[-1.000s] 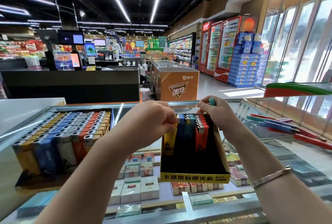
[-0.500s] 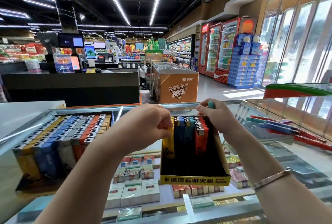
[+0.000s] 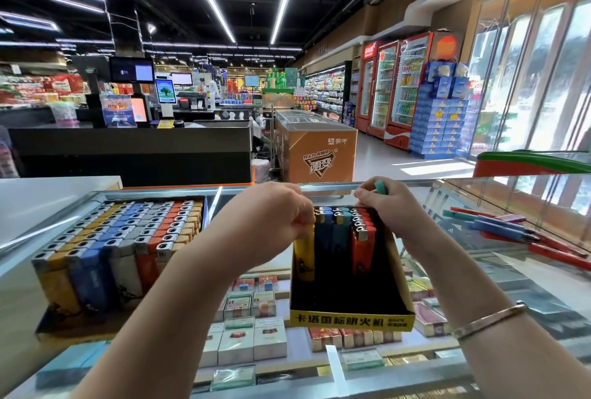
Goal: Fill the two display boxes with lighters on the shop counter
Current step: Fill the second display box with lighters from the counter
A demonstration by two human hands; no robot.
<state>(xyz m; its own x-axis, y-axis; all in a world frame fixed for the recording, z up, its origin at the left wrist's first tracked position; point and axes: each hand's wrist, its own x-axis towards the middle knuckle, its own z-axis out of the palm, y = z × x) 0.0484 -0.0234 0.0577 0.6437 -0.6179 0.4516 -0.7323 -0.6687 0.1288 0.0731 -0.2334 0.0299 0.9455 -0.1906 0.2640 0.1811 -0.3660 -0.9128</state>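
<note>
On the glass tabletop [image 3: 499,274] stand two display boxes. The left display box [image 3: 105,270], at about nine o'clock, is packed row after row with upright lighters in yellow, blue, grey and orange. The right display box [image 3: 351,320], black inside with a yellow front strip of printed characters, sits near six o'clock and holds lighters only along its far end: a yellow lighter [image 3: 304,254] at its left, blue lighters [image 3: 331,235] in the middle and orange lighters [image 3: 363,245] at the right; the near part of the tray is bare.

The left hand [image 3: 271,216] has its fingers curled, pinching the top of the yellow lighter at the box's far left corner. The right hand [image 3: 388,207] is at the far right corner, fingers curled round a teal lighter [image 3: 380,187] whose end pokes above the knuckles. A bracelet [image 3: 489,318] circles the right wrist.

At three o'clock, loose long lighters [image 3: 499,226] in red, blue and teal lie on the glass. Cigarette packs [image 3: 246,338] show beneath the glass.
</note>
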